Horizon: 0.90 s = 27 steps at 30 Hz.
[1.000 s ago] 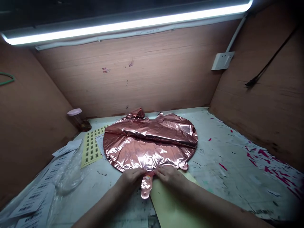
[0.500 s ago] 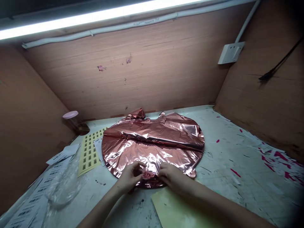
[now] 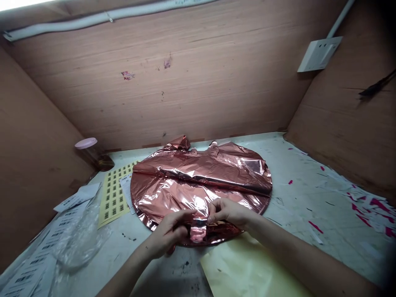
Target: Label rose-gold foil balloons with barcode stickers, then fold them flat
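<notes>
Rose-copper foil is between my fingers: my right hand [image 3: 227,212] has thumb and fingertips closed on the right side of a short tab [image 3: 198,233] at the near edge of the foil piece [image 3: 163,192]. My left hand [image 3: 167,232] is curled at the tab's other side, forefinger reaching over the foil; whether it grips anything I can't tell. The piece lies flat in front of me, mid-table, with a ridge-like fold across it.

As I judge it, the spreading-out is done and the tab is the part in work, not yet settled. The foil is wrinkled, and its far edge, with a bunched corner [image 3: 182,142] and small lobes, is touched by neither hand.

Under my right forearm is a plain yellow sheet [image 3: 244,268]. Left of the foil are a sheet of printed labels [image 3: 113,196] and a white slip [image 3: 126,187], then clear plastic [image 3: 77,243] and barcoded papers [image 3: 34,255]. A pink-lidded jar [image 3: 94,154] is in the back left corner. The pale table [image 3: 291,239] is stained, with pink and white scraps [image 3: 374,208] along its right side.

Wooden panels [image 3: 198,82] enclose me on three sides, with a white conduit [image 3: 62,27] above and a switch plate [image 3: 320,54] at right.
</notes>
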### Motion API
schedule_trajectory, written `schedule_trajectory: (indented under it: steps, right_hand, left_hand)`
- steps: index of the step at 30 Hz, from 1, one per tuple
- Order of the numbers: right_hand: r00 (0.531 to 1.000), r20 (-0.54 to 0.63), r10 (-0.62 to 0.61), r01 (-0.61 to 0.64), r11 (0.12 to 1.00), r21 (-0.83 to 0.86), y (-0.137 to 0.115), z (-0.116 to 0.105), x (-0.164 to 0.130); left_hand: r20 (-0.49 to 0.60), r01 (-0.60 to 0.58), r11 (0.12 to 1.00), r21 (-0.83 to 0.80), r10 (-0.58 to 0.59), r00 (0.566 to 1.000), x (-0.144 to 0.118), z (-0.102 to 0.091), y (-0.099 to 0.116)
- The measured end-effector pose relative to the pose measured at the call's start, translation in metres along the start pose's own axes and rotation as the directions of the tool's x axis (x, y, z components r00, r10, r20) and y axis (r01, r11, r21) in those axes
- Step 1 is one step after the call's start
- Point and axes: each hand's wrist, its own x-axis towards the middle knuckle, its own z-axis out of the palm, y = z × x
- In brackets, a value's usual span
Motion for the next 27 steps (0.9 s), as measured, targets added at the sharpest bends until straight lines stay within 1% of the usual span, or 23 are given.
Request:
schedule_trajectory:
  steps: [3,5,8,10,12,13,14,15,17,18,20,22,24,26,27]
  right_hand:
    - [1.000,0.015,-0.007,0.007,0.999,0.031,-0.002,-0.004,0.000]
    - [0.999,0.035,-0.013,0.012,1.000,0.017,-0.003,-0.006,-0.001]
    - [0.998,0.052,-0.039,0.042,0.998,-0.054,-0.003,-0.004,-0.005]
    - [0.996,0.026,-0.083,0.086,0.989,-0.120,0.000,0.002,-0.008]
    - [0.991,-0.008,-0.133,0.129,0.974,-0.189,0.004,0.009,-0.011]
    - [0.988,-0.023,-0.152,0.144,0.965,-0.221,0.006,0.013,-0.011]
    - [0.985,-0.037,-0.167,0.153,0.956,-0.249,0.006,0.015,-0.011]
    - [0.982,-0.052,-0.179,0.159,0.949,-0.272,0.005,0.015,-0.009]
    - [0.976,-0.080,-0.202,0.168,0.937,-0.307,-0.004,0.010,-0.003]
    - [0.974,-0.078,-0.211,0.175,0.930,-0.323,-0.011,0.005,0.000]
    - [0.976,-0.016,-0.217,0.196,0.909,-0.367,-0.031,-0.005,0.007]
    - [0.974,0.094,-0.207,0.228,0.877,-0.422,-0.050,-0.011,0.010]
    - [0.963,0.173,-0.208,0.267,0.836,-0.480,-0.062,-0.009,0.010]
    - [0.956,0.162,-0.244,0.292,0.775,-0.560,-0.063,-0.004,0.010]
    - [0.955,0.137,-0.263,0.292,0.746,-0.599,-0.060,-0.001,0.010]
  left_hand:
    - [-0.079,-0.033,0.967,0.252,0.055,0.995,0.005,0.002,0.004]
    - [-0.129,-0.046,0.940,0.338,0.094,0.987,0.012,0.005,0.004]
    - [-0.179,-0.038,0.943,0.330,0.102,0.979,0.022,0.010,0.000]
    - [-0.200,0.004,0.955,0.295,0.058,0.978,0.026,0.013,-0.003]
    - [-0.228,0.059,0.943,0.327,0.018,0.974,0.027,0.018,-0.007]
    - [-0.244,0.073,0.916,0.394,0.028,0.969,0.026,0.021,-0.010]
    - [-0.260,0.076,0.869,0.489,0.062,0.964,0.025,0.025,-0.013]
    - [-0.275,0.070,0.802,0.594,0.120,0.954,0.023,0.029,-0.016]
    - [-0.286,0.059,0.634,0.771,0.262,0.922,0.020,0.037,-0.022]
    - [-0.277,0.055,0.559,0.827,0.321,0.906,0.018,0.040,-0.024]
    - [-0.250,0.047,0.454,0.890,0.400,0.882,0.017,0.043,-0.025]
    - [-0.232,0.013,0.410,0.912,0.488,0.841,0.018,0.040,-0.022]
    - [-0.200,-0.071,0.388,0.919,0.614,0.763,0.020,0.034,-0.017]
    - [-0.128,-0.185,0.339,0.923,0.721,0.681,0.023,0.026,-0.011]
    - [-0.083,-0.232,0.306,0.923,0.749,0.658,0.025,0.023,-0.008]
